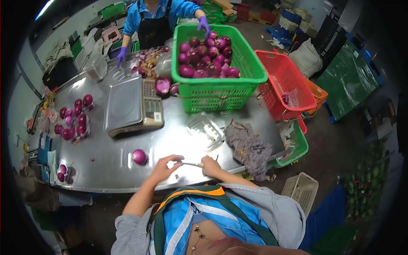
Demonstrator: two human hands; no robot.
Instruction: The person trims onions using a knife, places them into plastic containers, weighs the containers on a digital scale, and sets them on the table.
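Observation:
A thin knife (190,164) lies between my two hands above the metal table's front edge. My right hand (210,166) is closed round its handle. My left hand (165,169) has its thumb and fingers curved around the other end, at the tip; whether they press on it is hard to tell. One red onion (139,157) rests on the table to the left of my left hand. Beyond my hands sits a clear plastic tray (206,132), and a grey crumpled cloth (247,146) lies to the right.
A green crate (219,94) of red onions stands at the back, with a co-worker's gloved hand (204,26) at its rim. A scale (124,102) is left of it. Packed onions (73,121) lie further left. A red basket (282,83) stands beyond the table's right edge.

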